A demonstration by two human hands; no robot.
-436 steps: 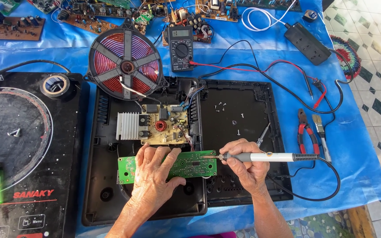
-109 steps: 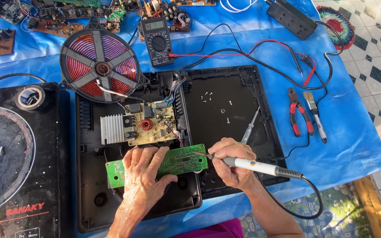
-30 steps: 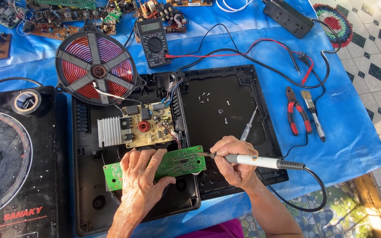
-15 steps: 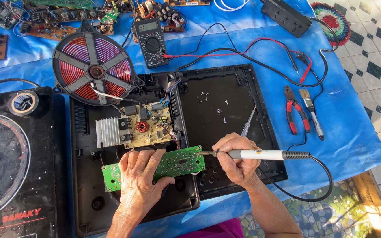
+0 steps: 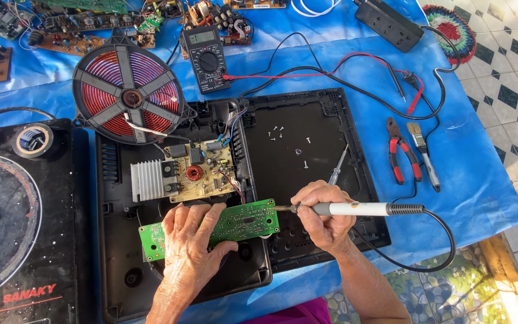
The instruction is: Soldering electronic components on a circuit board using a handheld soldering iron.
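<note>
Right hand [image 5: 322, 219] grip pinching soldering iron [image 5: 355, 209], left hand [image 5: 193, 246] flat, hiding green circuit board's [image 5: 244, 220] middle.

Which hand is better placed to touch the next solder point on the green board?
Right. The right hand holds the soldering iron, tip at the green board; the left hand presses it down.

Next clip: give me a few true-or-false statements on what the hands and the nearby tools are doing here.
1. The left hand presses on the green circuit board. True.
2. The right hand holds red pliers. False: it holds a soldering iron; the pliers lie on the blue cloth.
3. The iron's tip meets the board's right end. True.
4. The multimeter lies inside the black casing. False: it lies on the cloth above it.
</note>
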